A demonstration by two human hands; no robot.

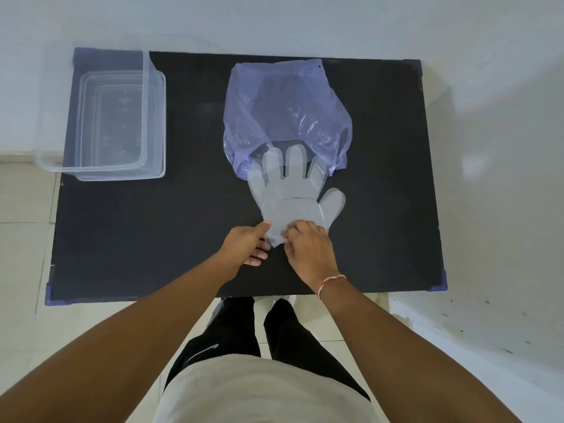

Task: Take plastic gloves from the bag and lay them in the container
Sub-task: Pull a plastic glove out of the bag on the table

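A thin stack of clear plastic gloves lies flat on the black table, its fingertips still inside the mouth of the purple plastic bag. My left hand pinches the cuff edge from the left. My right hand pinches the same cuff from the right, and the plastic bunches between my fingers. The clear rectangular container stands at the table's far left corner, with nothing visible inside it.
The black table has purple corner caps and stands against a white wall. Pale tiled floor surrounds it. My legs and light shirt fill the bottom of the view.
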